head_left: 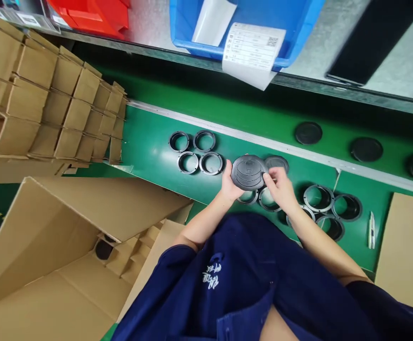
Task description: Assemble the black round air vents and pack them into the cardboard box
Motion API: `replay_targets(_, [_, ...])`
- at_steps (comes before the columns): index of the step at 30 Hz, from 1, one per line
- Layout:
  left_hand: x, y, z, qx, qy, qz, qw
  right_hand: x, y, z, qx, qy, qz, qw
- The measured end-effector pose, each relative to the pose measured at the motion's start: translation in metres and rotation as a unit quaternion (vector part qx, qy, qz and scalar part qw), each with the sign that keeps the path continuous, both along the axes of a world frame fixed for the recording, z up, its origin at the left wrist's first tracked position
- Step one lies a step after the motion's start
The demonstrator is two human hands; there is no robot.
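A round black lid (pixel 249 172) with curved ridges is held between my two hands above the green bench. My left hand (pixel 230 183) grips its left edge, thumb up along the rim. At the lid's right edge, my right hand (pixel 280 187) pinches the rim with closed fingers. Just behind, a second black lid (pixel 276 164) is partly covered. Below the held lid lie black rings (pixel 269 201), partly hidden by my hands. Several more black rings (pixel 196 151) sit grouped to the left, and another group of rings (pixel 319 198) stands by my right forearm.
Black discs (pixel 308 133) lie on the green ledge behind. A box cutter (pixel 371 231) and a cardboard sheet (pixel 405 251) are at right. Cardboard dividers (pixel 64 99) and an open carton (pixel 67 265) occupy the left. Above hangs a shelf with a blue bin (pixel 291 38) and a red bin (pixel 92 16).
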State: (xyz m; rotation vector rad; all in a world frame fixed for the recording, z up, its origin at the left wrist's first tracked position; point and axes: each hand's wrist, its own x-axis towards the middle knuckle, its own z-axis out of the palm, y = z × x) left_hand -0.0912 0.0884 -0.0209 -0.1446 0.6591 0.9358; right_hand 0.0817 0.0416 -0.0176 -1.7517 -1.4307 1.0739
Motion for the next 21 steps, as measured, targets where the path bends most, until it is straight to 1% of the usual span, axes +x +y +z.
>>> replay_targets(1, [0.002, -0.007, 0.005, 0.003, 0.003, -0.007, 1.000, 0.005, -0.002, 0.007, 0.068, -0.058, 0.005, 0.996])
replay_targets(3, [0.005, -0.020, 0.013, 0.010, 0.006, -0.015, 1.000, 0.012, -0.005, 0.019, 0.171, -0.127, 0.052, 0.976])
replay_targets(5, [0.008, -0.031, 0.021, 0.012, 0.007, -0.017, 1.000, 0.016, -0.008, 0.026, 0.213, -0.169, 0.107, 0.956])
replay_targets(7, [0.009, -0.041, 0.027, 0.015, 0.003, -0.020, 1.000, 0.016, -0.013, 0.027, 0.217, -0.204, 0.130, 0.946])
replay_targets(9, [0.009, -0.048, 0.032, 0.020, -0.004, -0.034, 0.999, 0.014, -0.016, 0.023, 0.208, -0.217, 0.136, 0.944])
replay_targets(12, [0.005, -0.057, 0.035, 0.021, -0.001, -0.055, 0.998, 0.010, -0.021, 0.018, 0.191, -0.184, 0.146, 0.953])
replay_targets(15, [0.001, -0.063, 0.035, 0.028, 0.004, -0.049, 0.998, 0.007, -0.024, 0.021, 0.180, -0.129, 0.149, 0.964])
replay_targets(17, [-0.001, -0.066, 0.033, 0.039, 0.003, -0.044, 0.998, 0.007, -0.025, 0.025, 0.176, -0.099, 0.136, 0.970])
replay_targets(21, [-0.006, -0.068, 0.028, 0.053, 0.004, -0.044, 0.998, 0.008, -0.025, 0.029, 0.173, -0.089, 0.113, 0.974])
